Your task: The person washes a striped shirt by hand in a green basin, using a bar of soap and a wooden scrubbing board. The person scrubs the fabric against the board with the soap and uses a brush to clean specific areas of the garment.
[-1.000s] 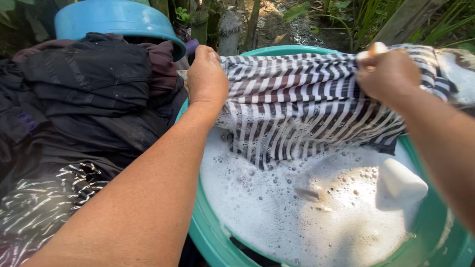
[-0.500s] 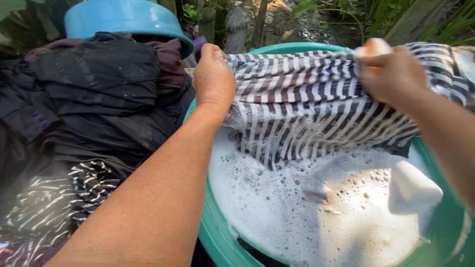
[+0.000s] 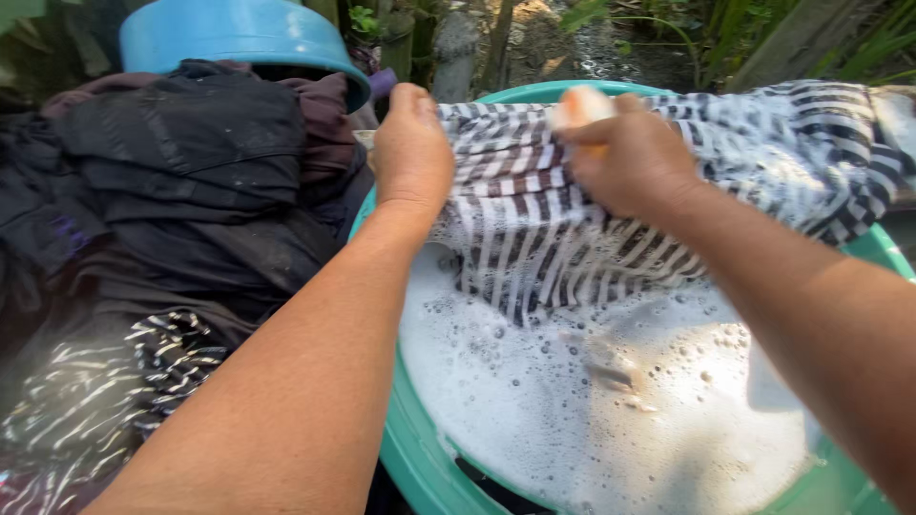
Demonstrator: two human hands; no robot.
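Head view: over the green basin's [image 3: 405,448] far rim, the left hand [image 3: 412,153] grips the striped cloth's [image 3: 534,219] edge while the right hand [image 3: 630,157], fingers closed around a pale soap bar [image 3: 580,105], presses just beside it.

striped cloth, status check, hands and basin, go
Left hand grips striped cloth at its edge. Right hand presses a pale soap bar on it. Cloth hangs over suds in green basin. Nothing in the way.

No packages, labels, signs or screens show anywhere in this view, neither around the green tub [image 3: 401,458] nor on the pile of dark clothes [image 3: 181,181] beside it.
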